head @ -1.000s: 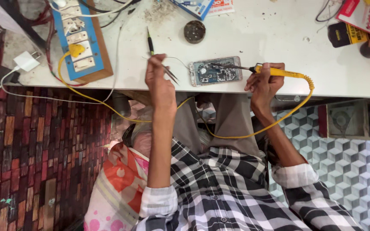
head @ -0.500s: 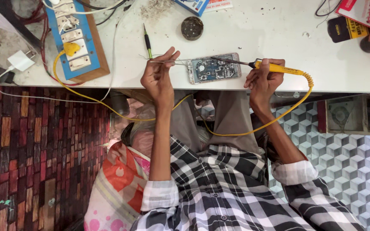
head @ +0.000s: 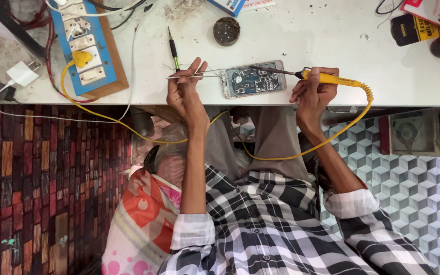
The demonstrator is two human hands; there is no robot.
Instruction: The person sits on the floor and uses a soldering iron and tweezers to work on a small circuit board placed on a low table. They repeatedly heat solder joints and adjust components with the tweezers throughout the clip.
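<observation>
Far along the counter toward its left end lies a blue switchboard on a wooden base, a yellow plug pushed into it and a white adapter hanging at the near edge beside it. A thin green-tipped probe lies further in. Next comes the left hand, raised over the near edge, its fingers pinched narrow on a pair of slim metal tweezers that point right toward the opened phone. A fine wire loops between tweezers and phone. The phone lies flat near the middle of the near edge, back off, circuit board showing. Behind it sits a small round dark tin. The right hand is closed around the yellow handle of a soldering iron, whose dark tip slants left over the top of the phone's board; whether it touches I cannot tell. Its yellow cord drops off the near edge.
</observation>
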